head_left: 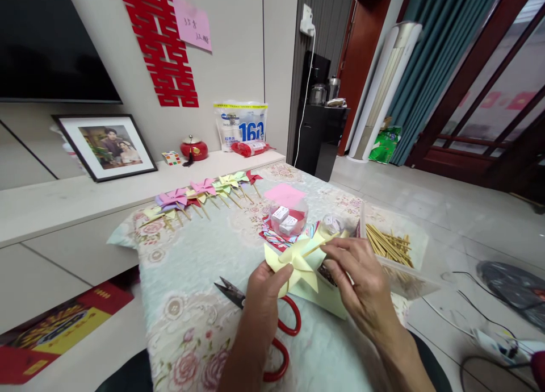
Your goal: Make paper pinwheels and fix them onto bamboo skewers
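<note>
The relation that matters most here is the slant of one thin stick (315,249) between the two hands. It runs from the upper right edge of a pale yellow paper pinwheel (295,262) outward, away from the body and to the right, reaching the fingertips of the right hand (361,270). The pinwheel lies just beyond the fingers of the left hand (264,290), which holds it firmly, thumb pressed on its front near the middle and the other fingers behind, largely out of sight. The left hand is therefore the nearer one to the pinwheel, while the right hand is nearer to the outer stretch of the stick.

The right hand comes in from the right, fingers curled and only narrowly parted, pointing left toward the pinwheel. Its tips meet the line of the stick (whether they actually pinch it, or hold something smaller, I cannot tell). Below those fingers, part of a small container with dark bits (326,273) shows, and a pale green sheet (327,302) lies nearer the body.

The pinwheel is held above the worktop (191,255), over the scissors (232,293), whose blades point forward and left while the red handles lie to the right of the left forearm. More sticks (385,244) lie in a clear bin (400,275) just right of the right hand; a row of assorted pinwheels (204,188) rests well apart along the far left edge.
</note>
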`<state>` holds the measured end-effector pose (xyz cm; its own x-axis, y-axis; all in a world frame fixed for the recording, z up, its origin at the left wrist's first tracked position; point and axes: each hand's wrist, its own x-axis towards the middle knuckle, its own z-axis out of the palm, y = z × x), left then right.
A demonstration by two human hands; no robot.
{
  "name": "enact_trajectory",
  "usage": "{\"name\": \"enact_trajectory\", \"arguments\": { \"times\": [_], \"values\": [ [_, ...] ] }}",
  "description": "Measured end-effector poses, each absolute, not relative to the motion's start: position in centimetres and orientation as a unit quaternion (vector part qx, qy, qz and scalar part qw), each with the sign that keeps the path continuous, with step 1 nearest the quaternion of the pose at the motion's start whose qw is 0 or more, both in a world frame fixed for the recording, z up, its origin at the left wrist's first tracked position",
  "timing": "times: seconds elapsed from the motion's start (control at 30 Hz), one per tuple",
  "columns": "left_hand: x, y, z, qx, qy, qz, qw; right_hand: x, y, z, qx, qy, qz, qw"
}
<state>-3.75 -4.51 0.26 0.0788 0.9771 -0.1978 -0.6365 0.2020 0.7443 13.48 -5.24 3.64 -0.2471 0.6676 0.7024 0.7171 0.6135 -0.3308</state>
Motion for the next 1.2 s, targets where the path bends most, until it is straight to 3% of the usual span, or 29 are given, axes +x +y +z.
{"name": "enact_trajectory", "arguments": {
  "times": [0.13,0.3,0.4,0.57,0.83,1.2],
  "values": [
    [-4.4,-4.2,0.1,0.283,0.394,0.561,0.671,14.8,-5.2,3.7,-0.486,-0.799,-0.083,0.344],
    [-4.8,-3.9,-0.3,0.317,0.399,0.545,0.666,14.9,-5.2,3.1,-0.501,-0.831,0.026,0.24],
    [-5.2,-3.7,-0.4,0.321,0.408,0.576,0.632,14.7,-5.0,2.8,-0.508,-0.815,0.114,0.254],
    [-5.8,-3.3,-0.4,0.398,0.411,0.67,0.474,14.7,-4.6,2.8,-0.544,-0.76,0.17,0.313],
    [-5.6,-3.7,-1.0,0.666,0.473,0.553,0.164,15.0,-4.8,2.9,-0.556,-0.748,0.182,0.315],
    [-5.5,-3.6,-1.3,0.683,0.473,0.544,0.116,14.9,-5.0,3.2,-0.549,-0.765,0.172,0.289]
  ]
}}
